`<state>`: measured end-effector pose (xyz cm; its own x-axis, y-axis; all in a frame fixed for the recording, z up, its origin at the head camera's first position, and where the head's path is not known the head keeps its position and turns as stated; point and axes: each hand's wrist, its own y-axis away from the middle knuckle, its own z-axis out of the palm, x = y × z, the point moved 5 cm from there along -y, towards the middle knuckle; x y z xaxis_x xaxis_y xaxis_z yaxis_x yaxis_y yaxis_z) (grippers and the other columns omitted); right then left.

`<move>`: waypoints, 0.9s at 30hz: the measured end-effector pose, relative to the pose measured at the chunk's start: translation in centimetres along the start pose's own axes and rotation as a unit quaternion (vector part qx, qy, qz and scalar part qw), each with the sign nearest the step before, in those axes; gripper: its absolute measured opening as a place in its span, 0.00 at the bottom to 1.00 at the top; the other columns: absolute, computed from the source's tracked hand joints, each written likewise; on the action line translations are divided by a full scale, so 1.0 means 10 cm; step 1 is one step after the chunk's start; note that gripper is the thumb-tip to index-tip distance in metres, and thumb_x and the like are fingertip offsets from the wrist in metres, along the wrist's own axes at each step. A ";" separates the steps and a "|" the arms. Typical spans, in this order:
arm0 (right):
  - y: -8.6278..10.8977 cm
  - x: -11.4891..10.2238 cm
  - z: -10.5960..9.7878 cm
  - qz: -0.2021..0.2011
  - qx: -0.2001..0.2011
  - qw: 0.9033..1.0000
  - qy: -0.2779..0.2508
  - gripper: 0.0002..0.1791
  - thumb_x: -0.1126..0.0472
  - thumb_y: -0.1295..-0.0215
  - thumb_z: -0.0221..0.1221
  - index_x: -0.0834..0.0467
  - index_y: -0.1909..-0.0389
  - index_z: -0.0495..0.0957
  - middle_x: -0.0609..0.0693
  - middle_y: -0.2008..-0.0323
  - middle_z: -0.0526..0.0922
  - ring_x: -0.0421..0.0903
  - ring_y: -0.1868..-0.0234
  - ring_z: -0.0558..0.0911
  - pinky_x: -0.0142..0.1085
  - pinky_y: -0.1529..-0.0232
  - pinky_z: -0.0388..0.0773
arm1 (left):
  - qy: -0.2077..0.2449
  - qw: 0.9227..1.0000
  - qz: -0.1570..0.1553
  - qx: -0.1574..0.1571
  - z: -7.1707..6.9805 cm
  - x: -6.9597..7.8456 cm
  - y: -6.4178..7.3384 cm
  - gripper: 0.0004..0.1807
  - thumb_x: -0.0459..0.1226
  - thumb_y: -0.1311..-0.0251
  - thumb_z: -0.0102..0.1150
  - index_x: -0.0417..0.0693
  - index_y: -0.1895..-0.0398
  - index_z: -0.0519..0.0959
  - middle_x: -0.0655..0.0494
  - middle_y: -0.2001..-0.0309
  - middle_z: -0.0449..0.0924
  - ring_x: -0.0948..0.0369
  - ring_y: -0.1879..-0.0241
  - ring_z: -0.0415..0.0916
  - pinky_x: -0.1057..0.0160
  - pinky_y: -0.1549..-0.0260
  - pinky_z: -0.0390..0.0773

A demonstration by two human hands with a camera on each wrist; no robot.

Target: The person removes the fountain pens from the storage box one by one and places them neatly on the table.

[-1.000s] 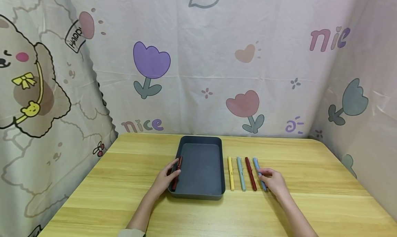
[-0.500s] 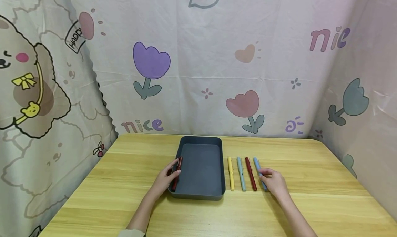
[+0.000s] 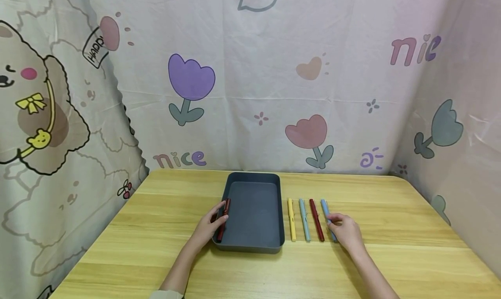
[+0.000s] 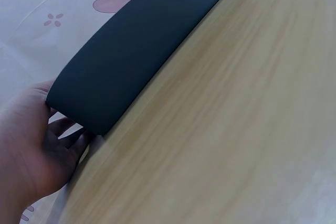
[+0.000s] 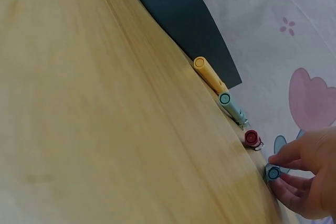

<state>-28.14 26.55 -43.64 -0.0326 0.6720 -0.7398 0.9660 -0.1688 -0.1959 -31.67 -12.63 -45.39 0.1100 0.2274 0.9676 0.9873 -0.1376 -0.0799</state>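
Note:
My left hand point(image 3: 205, 228) grips the left wall of a dark grey tray point(image 3: 254, 248); the left wrist view shows fingers against the tray's outside, with the thumb over the rim. Beside that thumb a dark red pen point(image 3: 221, 232) lies lengthwise along the inside of the left wall, partly covered by it. On the table to the right, my right hand point(image 3: 347, 231) pinches a blue pen point(image 3: 325, 206) between thumb and fingers; its end cap point(image 5: 273, 172) faces the right wrist camera. Left of it, in a row, lie a red pen point(image 3: 316, 220), a pale teal pen point(image 3: 304, 220) and a yellow pen point(image 3: 291, 220).
The wooden table point(image 3: 250, 275) carries the tray and pens. A patterned cloth point(image 3: 250, 72) hangs right behind its back edge, with more cloth at both sides.
The blue pen's far end has shifted slightly to the right under my right hand, widening its gap from the red pen. My left hand, the tray and the other pens hold their places.

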 end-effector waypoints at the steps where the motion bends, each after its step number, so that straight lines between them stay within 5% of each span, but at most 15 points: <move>1: 0.00 0.00 0.00 -0.001 0.000 1.000 0.001 0.10 0.70 0.44 0.59 0.68 0.61 0.80 0.59 0.65 0.81 0.57 0.62 0.80 0.38 0.71 0.76 | 0.001 1.000 0.000 0.000 0.00 0.00 0.00 0.29 0.39 0.37 0.55 0.48 0.33 0.62 0.38 0.35 0.56 0.42 0.36 0.51 0.47 0.51 0.69; 27: 0.01 0.00 -0.01 -0.008 -0.001 1.000 0.004 0.10 0.70 0.44 0.59 0.69 0.61 0.79 0.59 0.66 0.81 0.58 0.62 0.80 0.42 0.70 0.77 | 0.001 1.000 0.000 0.009 0.00 -0.06 -0.04 0.28 0.38 0.38 0.56 0.50 0.34 0.64 0.40 0.35 0.58 0.44 0.37 0.54 0.48 0.51 0.69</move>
<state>-28.03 26.62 -43.64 -0.0454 0.6807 -0.7311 0.9657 -0.1575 -0.2066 -32.10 -12.75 -45.92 0.1103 0.2249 0.9681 0.9891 -0.1203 -0.0848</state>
